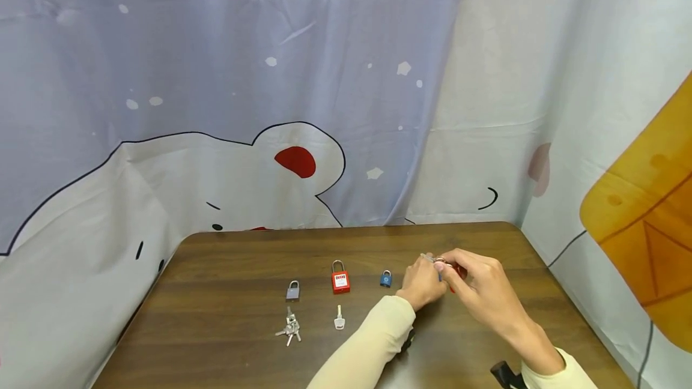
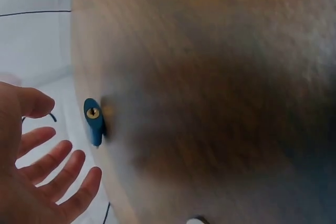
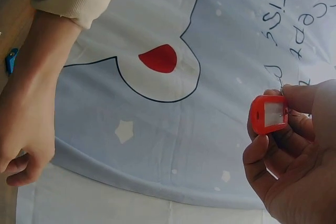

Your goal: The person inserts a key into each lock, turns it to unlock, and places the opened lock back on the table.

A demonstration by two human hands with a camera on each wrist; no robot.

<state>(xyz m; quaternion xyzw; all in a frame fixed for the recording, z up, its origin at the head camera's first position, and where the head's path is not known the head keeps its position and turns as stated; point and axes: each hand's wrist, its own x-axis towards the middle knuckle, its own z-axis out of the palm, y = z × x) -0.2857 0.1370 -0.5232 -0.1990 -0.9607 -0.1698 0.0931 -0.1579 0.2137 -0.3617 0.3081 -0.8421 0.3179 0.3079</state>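
Note:
My right hand (image 1: 481, 287) pinches a red key tag (image 3: 274, 114) with a pale label window, and metal key parts (image 1: 440, 261) show at its fingertips. The tag sits between thumb and fingers in the right wrist view. Just left of it, my left hand (image 1: 423, 284) is low over the table, back upward. In the left wrist view, its fingers (image 2: 60, 169) are spread and loosely bent with nothing between them. A blue padlock (image 2: 93, 124) is on the table beyond those fingertips, its brass keyhole facing the camera.
On the wooden table (image 1: 227, 269) lie a grey padlock (image 1: 292, 293) above a bunch of keys (image 1: 291, 325), a red padlock (image 1: 340, 281) above a single key (image 1: 339, 321), and a small blue padlock (image 1: 385, 280) left of my hands. A printed curtain (image 1: 351, 107) hangs behind.

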